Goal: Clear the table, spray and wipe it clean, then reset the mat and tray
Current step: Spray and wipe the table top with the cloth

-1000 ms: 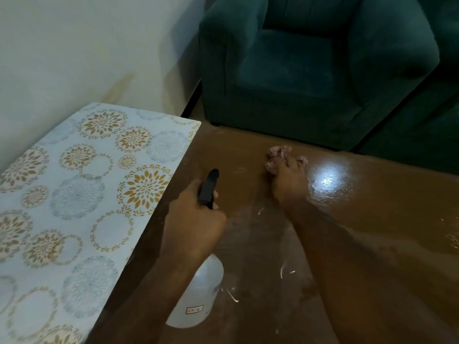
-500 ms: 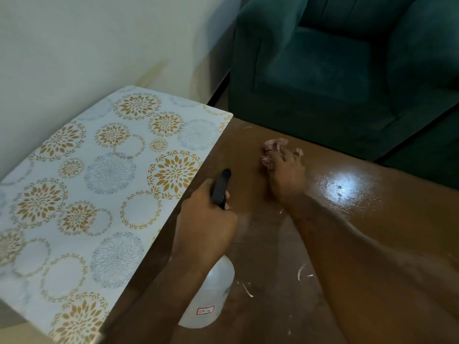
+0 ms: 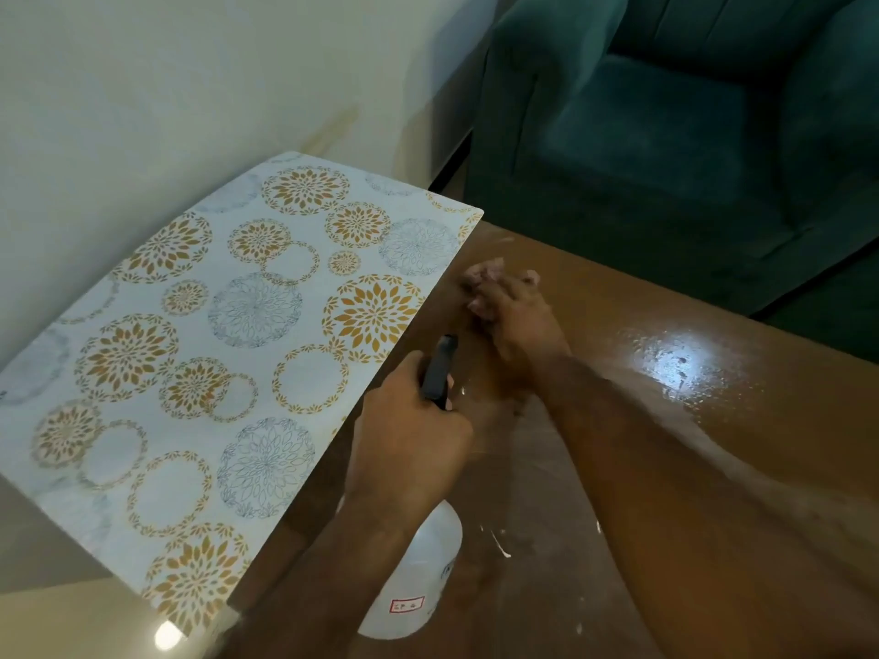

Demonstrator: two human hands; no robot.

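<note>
My left hand (image 3: 409, 430) grips a clear spray bottle (image 3: 418, 577) with a black nozzle (image 3: 440, 373), held just above the brown wooden table (image 3: 713, 444). My right hand (image 3: 513, 321) presses a crumpled pinkish cloth (image 3: 480, 275) flat on the table near its far edge, fingers closed over it. A white mat (image 3: 228, 354) with gold and grey floral circles lies at the table's left side, overhanging the left edge. The table surface is wet and glossy to the right of my right hand. No tray is in view.
A dark green armchair (image 3: 666, 126) stands just beyond the table's far edge. A pale wall (image 3: 166, 88) rises at the left. Small white scraps (image 3: 499, 546) lie on the table near the bottle.
The view has shifted, showing more of the mat at the left. My right hand with the cloth has slid a little left toward the mat's edge. The left hand keeps its hold on the bottle.
</note>
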